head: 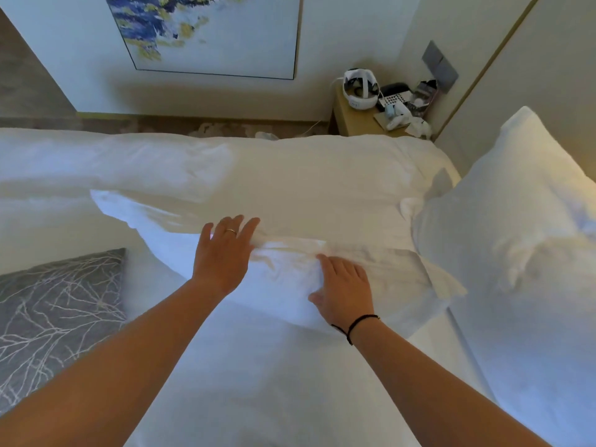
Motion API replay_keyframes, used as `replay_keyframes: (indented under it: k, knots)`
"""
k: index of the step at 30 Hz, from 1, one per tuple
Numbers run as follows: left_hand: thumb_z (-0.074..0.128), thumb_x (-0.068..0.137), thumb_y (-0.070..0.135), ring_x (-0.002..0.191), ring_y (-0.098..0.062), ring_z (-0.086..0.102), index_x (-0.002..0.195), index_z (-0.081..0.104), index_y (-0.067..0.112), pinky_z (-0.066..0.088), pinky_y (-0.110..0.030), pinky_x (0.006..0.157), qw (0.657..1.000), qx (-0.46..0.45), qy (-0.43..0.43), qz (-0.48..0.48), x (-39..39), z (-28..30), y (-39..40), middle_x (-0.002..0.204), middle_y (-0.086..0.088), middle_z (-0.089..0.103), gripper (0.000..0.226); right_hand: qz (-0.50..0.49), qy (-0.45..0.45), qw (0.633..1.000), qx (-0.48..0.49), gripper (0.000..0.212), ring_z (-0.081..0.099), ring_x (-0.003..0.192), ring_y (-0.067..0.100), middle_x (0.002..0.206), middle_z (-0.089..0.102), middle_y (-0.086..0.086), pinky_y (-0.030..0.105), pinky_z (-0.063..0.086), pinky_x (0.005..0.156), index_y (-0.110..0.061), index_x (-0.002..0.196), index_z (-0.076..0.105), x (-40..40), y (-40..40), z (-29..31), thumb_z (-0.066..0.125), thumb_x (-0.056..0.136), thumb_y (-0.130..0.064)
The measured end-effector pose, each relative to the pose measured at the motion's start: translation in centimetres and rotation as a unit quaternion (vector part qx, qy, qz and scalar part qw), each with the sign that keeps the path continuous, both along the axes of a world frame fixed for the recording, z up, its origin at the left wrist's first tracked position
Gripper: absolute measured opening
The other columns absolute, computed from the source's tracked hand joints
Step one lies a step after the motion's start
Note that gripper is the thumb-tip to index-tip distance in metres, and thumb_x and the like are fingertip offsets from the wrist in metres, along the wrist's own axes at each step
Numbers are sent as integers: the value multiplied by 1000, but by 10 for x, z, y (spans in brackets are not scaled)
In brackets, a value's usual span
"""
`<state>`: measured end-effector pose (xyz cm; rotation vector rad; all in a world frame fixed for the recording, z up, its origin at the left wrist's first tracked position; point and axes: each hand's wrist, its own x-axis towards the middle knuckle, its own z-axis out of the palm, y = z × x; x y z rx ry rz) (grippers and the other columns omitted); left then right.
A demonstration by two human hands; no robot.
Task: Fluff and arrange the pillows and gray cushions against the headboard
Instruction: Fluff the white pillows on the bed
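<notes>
A white pillow (pixel 290 217) lies flat across the middle of the bed. My left hand (pixel 224 253) rests on its near edge, palm down, fingers spread, a ring on one finger. My right hand (pixel 343 290) presses on the pillow's crumpled near edge, fingers bent into the fabric; whether it pinches the cloth is unclear. A second white pillow (pixel 516 227) stands tilted at the right against the wall panel. A gray cushion (pixel 54 317) with a white branch pattern lies at the lower left on the bed.
White bedding (pixel 242 382) covers the bed beneath my arms. A wooden nightstand (pixel 351 119) at the back right holds a white headset (pixel 359 88), a phone and small items. A framed painting (pixel 209 33) hangs on the far wall.
</notes>
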<state>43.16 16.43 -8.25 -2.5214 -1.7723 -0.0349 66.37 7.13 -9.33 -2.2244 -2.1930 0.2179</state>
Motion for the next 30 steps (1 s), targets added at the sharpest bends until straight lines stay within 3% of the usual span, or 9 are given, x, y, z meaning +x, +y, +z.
replay_keyframes:
  k: [2, 5, 9, 13, 16, 20, 23, 26, 30]
  knots:
    - [55, 88, 11, 137, -31, 36, 146, 37, 27, 27, -48, 112, 999, 24, 9, -41, -6, 3, 6, 148, -11, 41, 63, -21, 1, 1000, -15, 69, 44, 120, 22, 129, 50, -3, 36, 30, 102, -22, 138, 41, -1, 10, -1, 62, 78, -50]
    - [59, 65, -9, 98, -37, 54, 108, 65, 15, 45, -45, 84, 987, 97, -33, -125, -1, 4, 9, 108, -15, 59, 50, -27, -20, 999, -6, 58, 44, 116, 24, 123, 49, -1, 36, 30, 99, -21, 125, 51, -5, 19, -1, 62, 78, -52]
    - [61, 61, -10, 64, -30, 50, 77, 61, 11, 31, -33, 57, 983, 66, -20, -171, 11, -2, 6, 70, -7, 53, 27, -37, -26, 999, -3, 56, 34, 132, 21, 135, 44, -4, 43, 13, 116, -23, 128, 47, -1, 18, -6, 60, 82, -52]
    - [51, 75, 10, 92, -29, 58, 112, 63, 14, 45, -38, 81, 987, 25, -60, -150, 14, -18, 8, 101, -5, 64, 39, -40, 13, 999, -18, 57, 41, 131, 15, 133, 54, -6, 39, 13, 117, -22, 132, 42, 11, 15, -10, 57, 86, -53]
    - [51, 82, 30, 131, -30, 41, 140, 45, 13, 25, -49, 113, 987, -18, -27, -156, 14, -23, 6, 138, -7, 49, 62, -55, 28, 998, -24, 59, 42, 132, 14, 136, 54, -6, 37, 16, 116, -24, 138, 39, 17, 15, -9, 55, 89, -52]
    - [49, 91, 47, 149, -29, 10, 156, 13, 19, 3, -58, 117, 989, -57, 62, -119, 10, -29, 12, 161, -7, 18, 80, -55, 19, 998, -37, 48, 53, 117, 17, 122, 61, -6, 35, 28, 107, -24, 130, 50, 19, 16, -9, 55, 89, -49]
    - [53, 94, 45, 143, -20, 27, 145, 35, 26, 12, -52, 116, 984, -97, 75, -127, 8, -28, 23, 149, 2, 40, 58, -53, -10, 998, -37, 26, 60, 95, 19, 98, 65, -5, 33, 34, 93, -22, 105, 59, 11, 11, -10, 55, 90, -43]
    - [48, 98, 34, 112, -18, 56, 114, 59, 26, 37, -37, 98, 984, -73, 66, -151, 13, -23, 16, 114, 6, 64, 20, -39, -23, 997, -68, 7, 63, 88, 21, 89, 66, -3, 31, 34, 86, -25, 89, 60, -1, 3, -13, 56, 91, -30]
    - [59, 93, 18, 84, -23, 62, 91, 64, 19, 40, -32, 71, 988, -66, -4, -140, 13, -20, -5, 85, 2, 66, 6, -22, 1, 996, -86, 25, 63, 87, 21, 93, 68, -5, 28, 30, 78, -30, 102, 67, -2, -8, -12, 53, 90, -13]
